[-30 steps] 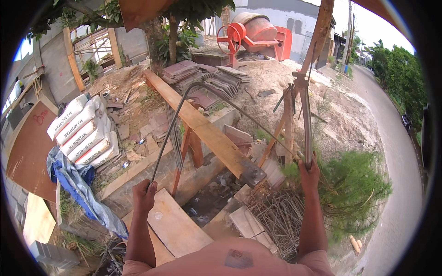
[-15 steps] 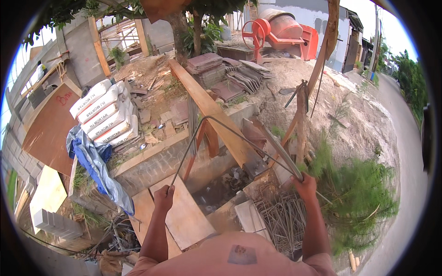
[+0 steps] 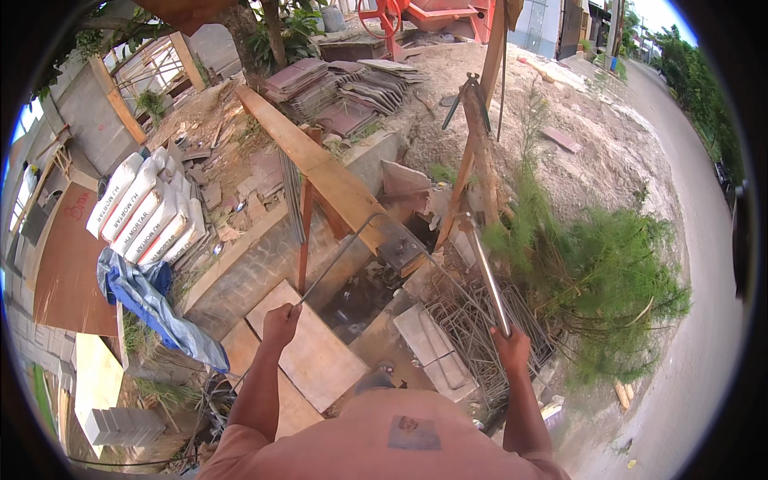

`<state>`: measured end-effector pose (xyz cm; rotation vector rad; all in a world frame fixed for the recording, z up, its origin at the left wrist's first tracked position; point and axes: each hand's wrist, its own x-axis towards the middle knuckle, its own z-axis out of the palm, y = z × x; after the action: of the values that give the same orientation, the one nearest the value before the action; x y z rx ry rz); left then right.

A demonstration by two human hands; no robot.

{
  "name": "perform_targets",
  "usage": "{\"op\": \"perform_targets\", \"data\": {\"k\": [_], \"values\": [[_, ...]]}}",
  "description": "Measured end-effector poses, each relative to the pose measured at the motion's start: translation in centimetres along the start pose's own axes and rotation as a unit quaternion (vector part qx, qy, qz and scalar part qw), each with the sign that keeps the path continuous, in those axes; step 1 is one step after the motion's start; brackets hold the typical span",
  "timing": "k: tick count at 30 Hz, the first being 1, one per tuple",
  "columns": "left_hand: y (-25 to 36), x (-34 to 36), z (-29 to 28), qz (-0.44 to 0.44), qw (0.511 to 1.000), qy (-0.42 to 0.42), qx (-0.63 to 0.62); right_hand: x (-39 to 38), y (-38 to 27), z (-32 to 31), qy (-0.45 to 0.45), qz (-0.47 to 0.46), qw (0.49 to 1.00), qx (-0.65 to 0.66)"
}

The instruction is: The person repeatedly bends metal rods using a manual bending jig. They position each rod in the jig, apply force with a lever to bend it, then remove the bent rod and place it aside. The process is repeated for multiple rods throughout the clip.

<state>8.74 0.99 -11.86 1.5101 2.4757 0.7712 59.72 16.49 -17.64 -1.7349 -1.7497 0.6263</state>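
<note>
My left hand (image 3: pixel 280 324) is closed round one leg of a bent thin steel rod (image 3: pixel 324 276). The rod's bend crosses near the metal plate (image 3: pixel 396 248) at the lower end of a long wooden plank (image 3: pixel 304 156); whether it touches is unclear. My right hand (image 3: pixel 510 344) grips the lower end of a straight metal bar (image 3: pixel 486 276), which slants up and away beside the rod's other leg. Below that lies a tangle of bent steel rods (image 3: pixel 520 328). Bolt cutters (image 3: pixel 452 108) rest atop an upright post (image 3: pixel 478 128) farther forward.
White sacks (image 3: pixel 140 208) are stacked at left, above a blue tarp (image 3: pixel 160 312). Boards (image 3: pixel 300 352) lie below a concrete-edged pit (image 3: pixel 348 308). Stacked roof tiles (image 3: pixel 336 96) and an orange mixer (image 3: pixel 448 16) stand at the back; a shrub (image 3: pixel 592 296) and road (image 3: pixel 688 240) are right.
The metal bar has swung down from upright, and my right hand has moved down with it. The rod's bend has dropped and shifted right; my left hand has moved slightly as well.
</note>
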Motion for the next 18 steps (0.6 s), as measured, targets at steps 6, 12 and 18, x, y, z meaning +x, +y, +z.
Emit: {"op": "perform_targets", "data": {"k": [6, 12, 18], "values": [[-2.0, 2.8, 1.0, -0.01, 0.994, -0.1, 0.041, -3.9, -2.2, -0.2, 0.016, 0.065, 0.998, 0.019], [-1.7, 4.3, 0.8, 0.003, 0.986, -0.163, 0.02, -5.7, -2.9, -1.5, 0.013, 0.11, 0.994, -0.017], [0.2, 0.8, 2.0, -0.03, 0.975, -0.213, -0.048, -6.2, -3.2, -4.7, 0.02, 0.135, 0.991, -0.018]]}}
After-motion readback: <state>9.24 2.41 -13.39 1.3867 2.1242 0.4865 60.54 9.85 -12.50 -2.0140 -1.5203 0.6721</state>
